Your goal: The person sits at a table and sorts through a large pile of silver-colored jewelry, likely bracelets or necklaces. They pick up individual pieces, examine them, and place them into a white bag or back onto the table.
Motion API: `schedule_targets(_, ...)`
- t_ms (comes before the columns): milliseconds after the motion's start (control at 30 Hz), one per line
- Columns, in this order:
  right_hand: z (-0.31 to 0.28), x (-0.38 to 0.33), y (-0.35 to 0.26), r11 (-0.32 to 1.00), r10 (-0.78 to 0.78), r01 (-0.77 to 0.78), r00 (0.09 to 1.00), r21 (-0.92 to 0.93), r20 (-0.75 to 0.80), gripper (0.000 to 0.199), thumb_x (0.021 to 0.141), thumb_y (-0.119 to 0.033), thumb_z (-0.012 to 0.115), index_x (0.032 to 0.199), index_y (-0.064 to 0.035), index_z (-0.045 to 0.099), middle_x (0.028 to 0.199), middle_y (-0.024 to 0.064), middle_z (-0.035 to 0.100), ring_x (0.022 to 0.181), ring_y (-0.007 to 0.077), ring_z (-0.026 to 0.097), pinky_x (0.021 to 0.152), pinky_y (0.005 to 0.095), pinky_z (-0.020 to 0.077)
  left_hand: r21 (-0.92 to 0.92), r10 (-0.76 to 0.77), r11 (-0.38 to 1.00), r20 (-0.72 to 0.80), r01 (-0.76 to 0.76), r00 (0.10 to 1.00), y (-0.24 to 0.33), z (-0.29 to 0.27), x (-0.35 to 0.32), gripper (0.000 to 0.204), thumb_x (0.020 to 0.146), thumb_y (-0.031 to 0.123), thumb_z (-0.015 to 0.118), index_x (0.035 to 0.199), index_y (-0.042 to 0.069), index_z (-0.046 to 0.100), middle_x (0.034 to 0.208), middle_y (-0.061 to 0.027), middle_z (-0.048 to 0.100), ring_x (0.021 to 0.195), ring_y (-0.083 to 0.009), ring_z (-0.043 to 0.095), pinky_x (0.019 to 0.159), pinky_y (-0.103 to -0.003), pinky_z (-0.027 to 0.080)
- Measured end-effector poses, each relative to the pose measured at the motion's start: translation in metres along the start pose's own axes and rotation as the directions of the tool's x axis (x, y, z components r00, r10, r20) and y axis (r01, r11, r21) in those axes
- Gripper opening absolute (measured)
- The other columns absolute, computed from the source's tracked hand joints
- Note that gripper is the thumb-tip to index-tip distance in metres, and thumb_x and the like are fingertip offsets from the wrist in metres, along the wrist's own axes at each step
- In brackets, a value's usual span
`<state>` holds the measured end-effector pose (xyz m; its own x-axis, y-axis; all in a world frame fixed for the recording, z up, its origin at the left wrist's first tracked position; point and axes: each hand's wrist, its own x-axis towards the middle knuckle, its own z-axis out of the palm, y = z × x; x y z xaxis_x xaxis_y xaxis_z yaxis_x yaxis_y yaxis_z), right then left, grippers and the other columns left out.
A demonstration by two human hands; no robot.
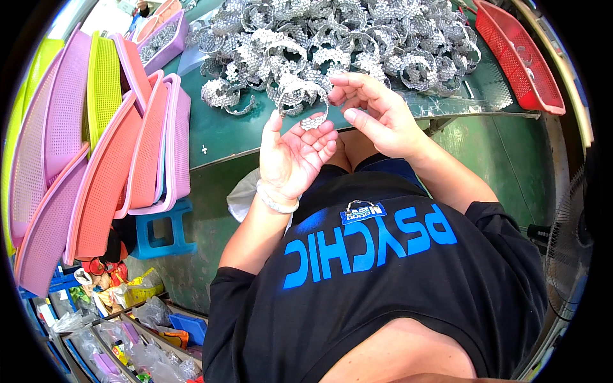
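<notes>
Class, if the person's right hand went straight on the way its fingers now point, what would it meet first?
The right hand would probably meet the curved, knobbly silver band held in the left hand, though depth there is unclear.

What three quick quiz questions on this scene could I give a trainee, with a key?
1. Which hand does the silver band rest in?
2. True or false: the red basket is left of the silver pile.
3. What colour is the stool? A) red, B) blue, C) white.

Key: 1. The left hand. 2. False; it is to the right. 3. B.
</notes>
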<state>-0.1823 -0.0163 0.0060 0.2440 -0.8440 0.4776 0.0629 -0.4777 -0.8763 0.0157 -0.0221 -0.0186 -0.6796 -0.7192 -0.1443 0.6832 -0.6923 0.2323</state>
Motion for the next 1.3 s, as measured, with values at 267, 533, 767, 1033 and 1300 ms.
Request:
schedule_targets(267,-0.004,0.005,-0.006,0.959,-0.135,0.144,0.989,-0.244,0.056,0.059,0.071,0.006,0.06,0.127,-0.0083,0.046,0.113,0.0104,0.054,0.103,0.022,0.053,0.085,0.0304,0.0441,0.099,-0.024,0.995,-0.069,0.031,0.997,0.002,0.002,0.0,0.066,0.087,0.055,0.039,0.107,-0.006,0.056,0.094,-0.019,0.064,0.087,-0.0318,0.061,0.082,-0.04,0.046)
schedule_targets(533,-0.007,0.013,-0.007,0.862,-0.155,0.254,0.956,-0.438,0.25,0.072,0.067,-0.002,0.072,0.132,-0.0056,0.041,0.127,0.0116,0.05,0.115,0.0246,0.05,0.093,0.0352,0.0418,0.422,-0.079,0.891,-0.218,0.167,0.973,0.009,0.009,-0.001,0.07,0.089,0.061,0.027,0.094,-0.001,0.06,0.07,-0.0128,0.064,0.065,-0.024,0.062,0.063,-0.031,0.05)
schedule_targets(767,-0.003,0.007,0.003,0.963,-0.058,0.073,0.996,-0.258,0.064,0.077,0.069,-0.006,0.075,0.136,-0.0039,0.035,0.127,0.0106,0.049,0.11,0.0178,0.052,0.089,0.0296,0.0412,0.553,0.047,0.825,-0.27,0.115,0.962,0.005,0.022,-0.006,0.067,0.091,0.058,0.026,0.091,0.0,0.06,0.064,-0.0107,0.06,0.059,-0.0217,0.057,0.058,-0.03,0.046)
schedule_targets(1033,-0.001,0.007,-0.001,0.981,0.088,-0.09,0.996,-0.17,-0.017,0.079,0.071,-0.004,0.074,0.138,-0.0059,0.032,0.122,0.0095,0.049,0.104,0.0155,0.051,0.088,0.029,0.0415,0.717,0.259,0.694,-0.159,-0.069,0.953,-0.003,0.025,-0.006,0.043,0.094,0.041,0.038,0.095,0.002,0.056,0.076,-0.0078,0.061,0.067,-0.0141,0.058,0.062,-0.026,0.047)
schedule_targets(1300,-0.001,0.006,0.001,0.981,0.133,-0.138,0.99,-0.135,-0.049,0.075,0.072,-0.008,0.074,0.136,-0.0058,0.035,0.118,0.0092,0.051,0.099,0.0137,0.051,0.087,0.0283,0.0417,0.698,0.355,0.703,-0.176,-0.138,0.918,-0.007,0.031,-0.007,0.028,0.092,0.027,0.05,0.108,0.003,0.05,0.084,-0.0058,0.059,0.071,-0.0125,0.057,0.063,-0.025,0.048)
